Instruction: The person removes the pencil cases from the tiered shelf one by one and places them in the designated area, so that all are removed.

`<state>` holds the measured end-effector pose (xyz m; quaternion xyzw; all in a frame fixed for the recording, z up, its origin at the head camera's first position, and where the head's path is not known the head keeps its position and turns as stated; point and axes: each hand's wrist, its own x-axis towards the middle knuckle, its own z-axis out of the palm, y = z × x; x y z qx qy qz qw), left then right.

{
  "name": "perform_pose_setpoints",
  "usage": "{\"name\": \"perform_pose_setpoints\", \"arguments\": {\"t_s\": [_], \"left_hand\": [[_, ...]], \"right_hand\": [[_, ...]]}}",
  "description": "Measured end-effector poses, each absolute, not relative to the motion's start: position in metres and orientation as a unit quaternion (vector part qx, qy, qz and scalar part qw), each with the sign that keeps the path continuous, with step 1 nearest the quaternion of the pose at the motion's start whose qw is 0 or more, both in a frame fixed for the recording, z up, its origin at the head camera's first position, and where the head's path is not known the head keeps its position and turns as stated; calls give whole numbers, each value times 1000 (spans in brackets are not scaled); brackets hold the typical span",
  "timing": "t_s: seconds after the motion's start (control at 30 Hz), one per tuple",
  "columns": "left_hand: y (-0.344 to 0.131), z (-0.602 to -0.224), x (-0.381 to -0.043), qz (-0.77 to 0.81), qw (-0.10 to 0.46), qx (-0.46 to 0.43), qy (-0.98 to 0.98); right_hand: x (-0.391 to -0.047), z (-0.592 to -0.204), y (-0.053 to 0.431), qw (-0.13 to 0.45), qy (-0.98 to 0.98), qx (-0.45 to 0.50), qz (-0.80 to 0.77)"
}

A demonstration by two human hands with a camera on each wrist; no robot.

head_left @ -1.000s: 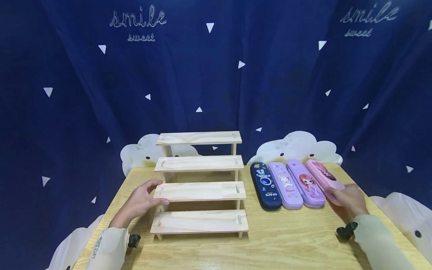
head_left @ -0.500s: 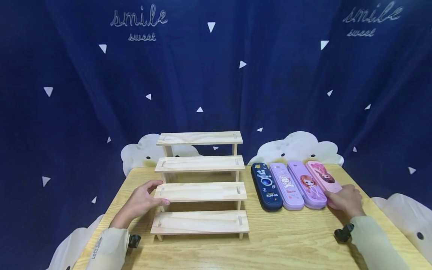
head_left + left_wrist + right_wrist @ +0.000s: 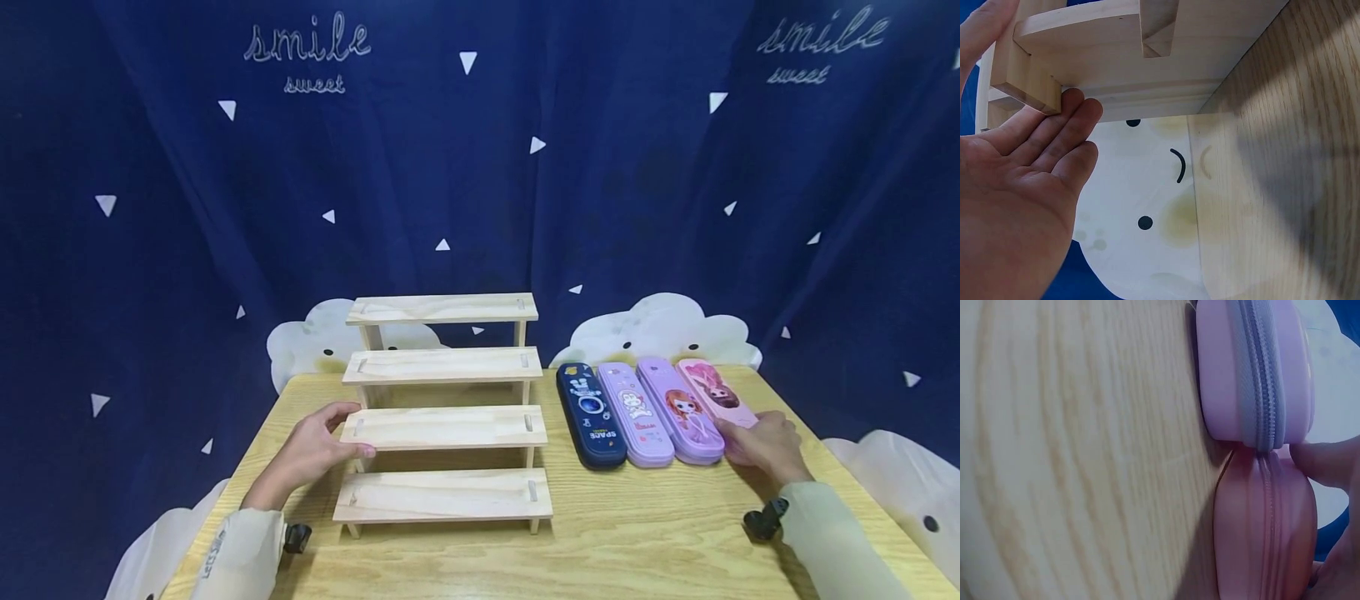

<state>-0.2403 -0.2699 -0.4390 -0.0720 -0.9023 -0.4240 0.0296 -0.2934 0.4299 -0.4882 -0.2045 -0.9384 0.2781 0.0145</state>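
Note:
A four-tier stand of pale wood [image 3: 442,426] rises in steps on the table. My left hand [image 3: 317,444] grips the left end of its second board from the bottom, thumb at the front and fingers behind; in the left wrist view the fingers [image 3: 1063,134] reach the board's edge. At the right, my right hand [image 3: 767,446] holds the near end of a pink pencil case [image 3: 716,390], which lies on the table. The thumb [image 3: 1319,464] sits at the seam between this case and the purple pencil case [image 3: 1260,369] next to it.
Leftward of the pink case lie a purple doll-print case [image 3: 681,412], a lilac case [image 3: 636,412] and a dark blue space case [image 3: 591,417], side by side. The wooden table [image 3: 637,533] ends before a blue curtain [image 3: 637,183].
The pink pencil case has gone from tilted to flat beside the purple one, and my right hand has shifted slightly left with it. My left hand has stayed on the stand.

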Motion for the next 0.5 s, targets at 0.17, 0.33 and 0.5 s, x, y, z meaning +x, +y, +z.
{"name": "perform_pose_setpoints", "arguments": {"t_s": [0.17,0.33,0.5], "left_hand": [[-269,-440,-240,-424,27,-73,-903],[-269,-438,-239,-421,27,-69,-904],[-269,-437,-239,-422,29,-69,-904]], "right_hand": [[-291,-489,432,14,-942,-185,280],[-290,-487,432,2,-942,-177,286],[-289,-485,431,0,-944,-168,282]]}}
